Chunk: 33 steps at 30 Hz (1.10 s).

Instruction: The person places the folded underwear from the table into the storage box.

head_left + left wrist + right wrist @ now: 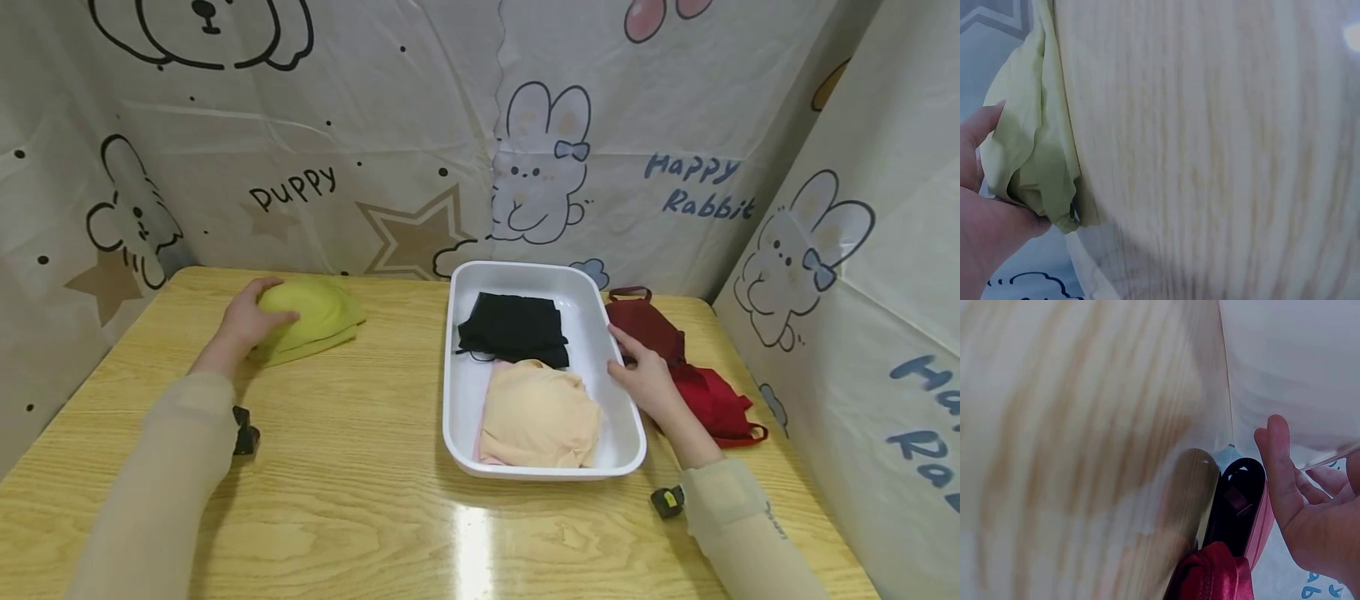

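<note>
A yellow-green bra (311, 312) with moulded cups lies at the back left of the table. My left hand (255, 318) grips its left side, thumb and fingers spread around the cup; the left wrist view shows the bra's folded fabric (1041, 137) beside the thumb. At the right long side of a white plastic tub (467, 454), my right hand (647, 379) holds the rim. In the tub, a folded black garment (513, 327) lies behind a beige one (540, 417) with a pink edge.
A dark red and bright red bra (708, 400) lies right of the tub, partly behind my right hand. Small black devices sit at the left wrist (244, 432) and right wrist (667, 502). A printed cloth (420, 125) hangs behind the table (337, 467).
</note>
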Available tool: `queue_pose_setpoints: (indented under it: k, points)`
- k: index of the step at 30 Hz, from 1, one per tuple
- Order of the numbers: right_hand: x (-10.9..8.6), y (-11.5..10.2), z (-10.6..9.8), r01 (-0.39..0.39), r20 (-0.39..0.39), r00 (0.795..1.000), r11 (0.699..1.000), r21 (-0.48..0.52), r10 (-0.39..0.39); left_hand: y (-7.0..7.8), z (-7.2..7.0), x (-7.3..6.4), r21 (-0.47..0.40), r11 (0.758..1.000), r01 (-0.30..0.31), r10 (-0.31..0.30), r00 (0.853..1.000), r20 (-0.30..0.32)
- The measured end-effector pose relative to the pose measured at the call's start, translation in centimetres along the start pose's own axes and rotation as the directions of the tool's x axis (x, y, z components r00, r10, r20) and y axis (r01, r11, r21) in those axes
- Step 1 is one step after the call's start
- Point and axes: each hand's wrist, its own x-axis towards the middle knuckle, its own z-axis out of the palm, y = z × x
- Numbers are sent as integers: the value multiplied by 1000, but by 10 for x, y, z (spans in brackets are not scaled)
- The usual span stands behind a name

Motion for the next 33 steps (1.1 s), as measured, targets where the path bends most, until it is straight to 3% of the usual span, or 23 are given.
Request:
queue_pose_setpoints:
  k: [8, 18, 27, 33]
  points:
    - [1, 3, 1, 12, -11, 1000, 1000, 2, -12, 3, 3, -1, -118, 991, -58, 50, 996, -75]
    - [1, 2, 0, 15, -16, 1000, 1000, 2, -15, 15, 2, -10, -202, 978, -51, 27, 992, -122]
    - [1, 3, 0, 20, -16, 1000, 1000, 7, -20, 29, -2, -21, -217, 973, -73, 42, 989, -143]
    - [1, 4, 0, 16, -11, 1000, 1000, 10, -16, 38, -5, -25, -234, 971, -55, 23, 990, -137]
